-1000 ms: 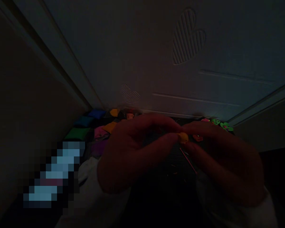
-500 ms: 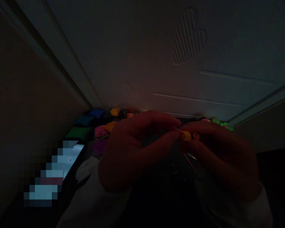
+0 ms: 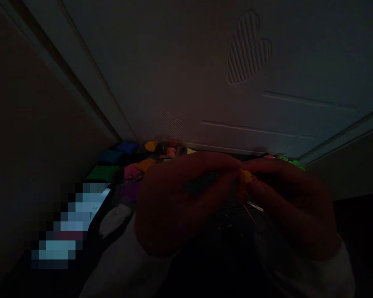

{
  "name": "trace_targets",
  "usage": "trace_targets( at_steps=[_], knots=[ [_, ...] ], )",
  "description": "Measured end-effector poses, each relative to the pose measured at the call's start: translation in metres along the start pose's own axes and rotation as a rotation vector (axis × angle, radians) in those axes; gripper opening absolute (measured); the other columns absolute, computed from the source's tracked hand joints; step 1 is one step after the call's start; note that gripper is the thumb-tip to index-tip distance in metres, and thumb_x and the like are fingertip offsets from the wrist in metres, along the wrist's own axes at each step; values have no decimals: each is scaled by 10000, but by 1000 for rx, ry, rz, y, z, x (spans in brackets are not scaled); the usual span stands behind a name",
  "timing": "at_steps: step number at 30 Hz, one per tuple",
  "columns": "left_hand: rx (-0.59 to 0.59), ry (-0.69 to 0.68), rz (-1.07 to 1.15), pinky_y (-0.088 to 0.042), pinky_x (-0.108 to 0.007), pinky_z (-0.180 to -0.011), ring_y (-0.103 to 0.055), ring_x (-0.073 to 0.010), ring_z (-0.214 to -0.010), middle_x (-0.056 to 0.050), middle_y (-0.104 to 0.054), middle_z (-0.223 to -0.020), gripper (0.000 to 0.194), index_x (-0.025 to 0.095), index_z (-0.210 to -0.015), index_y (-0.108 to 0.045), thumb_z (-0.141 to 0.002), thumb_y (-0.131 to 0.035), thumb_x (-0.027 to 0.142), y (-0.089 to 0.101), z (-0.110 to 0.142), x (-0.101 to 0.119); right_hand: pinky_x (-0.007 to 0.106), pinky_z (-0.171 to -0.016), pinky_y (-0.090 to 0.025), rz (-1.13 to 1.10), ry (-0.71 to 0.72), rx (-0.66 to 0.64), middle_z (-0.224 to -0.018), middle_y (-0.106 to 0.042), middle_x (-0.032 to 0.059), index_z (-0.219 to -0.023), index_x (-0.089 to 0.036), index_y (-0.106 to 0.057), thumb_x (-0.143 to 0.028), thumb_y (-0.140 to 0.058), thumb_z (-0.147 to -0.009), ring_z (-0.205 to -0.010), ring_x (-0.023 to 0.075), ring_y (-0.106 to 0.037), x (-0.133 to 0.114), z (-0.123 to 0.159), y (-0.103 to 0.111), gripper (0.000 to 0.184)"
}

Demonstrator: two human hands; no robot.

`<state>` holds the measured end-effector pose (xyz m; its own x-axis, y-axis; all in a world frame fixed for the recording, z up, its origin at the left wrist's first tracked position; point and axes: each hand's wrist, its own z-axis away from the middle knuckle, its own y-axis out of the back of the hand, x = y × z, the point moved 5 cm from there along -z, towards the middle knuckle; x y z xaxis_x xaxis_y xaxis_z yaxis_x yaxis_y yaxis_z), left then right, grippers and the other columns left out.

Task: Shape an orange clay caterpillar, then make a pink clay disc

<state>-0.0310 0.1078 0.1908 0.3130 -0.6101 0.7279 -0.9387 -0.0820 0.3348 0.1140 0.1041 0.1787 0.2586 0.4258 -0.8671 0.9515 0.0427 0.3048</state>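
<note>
Head view: left hand (image 3: pixel 177 203) and right hand (image 3: pixel 295 207) meet at fingertips, both pinching small yellow piece (image 3: pixel 245 176) between them, raised over dark ridged surface (image 3: pixel 209 221). Pink stick (image 3: pixel 249 214) and pale flat tool (image 3: pixel 255 206) lie below, near right hand. Colored packets, green (image 3: pixel 102 172), blue (image 3: pixel 128 147), orange (image 3: pixel 146 164) and purple (image 3: pixel 131 191), sit beyond and beside left hand. Bright green shapes (image 3: pixel 282 158) lie past right hand, by panel with ribbed hearts (image 3: pixel 248 47). Lit, pixelated screen (image 3: pixel 73 225) at far left.
</note>
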Motion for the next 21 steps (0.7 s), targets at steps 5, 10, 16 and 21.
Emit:
trace_targets(
  at_steps=[5, 10, 16, 21],
  knots=[
    [24, -61, -21, -469, -177, -679, -614, -93, -740, 76, -676, -806, 232, 260, -833, -627, -667, -612, 98, 0, -1, 3, 192, -720, -480, -29, -10, -1, -822, -624, -52, -885, -260, -613, -189, -584, -734, -754, 84, -581, 0, 0, 0, 169],
    [94, -192, -191, -506, -144, -677, -615, -59, -741, 107, -663, -808, 218, 232, -842, -584, -655, -637, 136, -1, 1, 7, 95, -689, -456, -87, -17, -18, -848, -621, -77, -906, -273, -600, -185, -567, -753, -771, 36, -572, 1, -1, -1, 180],
    [108, -271, -242, -523, -157, -702, -617, -77, -766, 74, -662, -860, 233, 233, -892, -565, -680, -621, 152, -2, 3, 8, 100, -659, -469, -144, -36, -24, -844, -618, -65, -907, -282, -598, -210, -559, -760, -754, 44, -569, 3, 0, 0, 169],
    [106, -327, -304, -501, -136, -680, -605, -58, -765, 87, -652, -838, 231, 225, -898, -559, -687, -617, 154, -1, 4, 10, 87, -672, -458, -139, -47, -6, -843, -621, -73, -900, -284, -603, -210, -571, -752, -765, 35, -570, 4, 0, -1, 168]
  ],
)
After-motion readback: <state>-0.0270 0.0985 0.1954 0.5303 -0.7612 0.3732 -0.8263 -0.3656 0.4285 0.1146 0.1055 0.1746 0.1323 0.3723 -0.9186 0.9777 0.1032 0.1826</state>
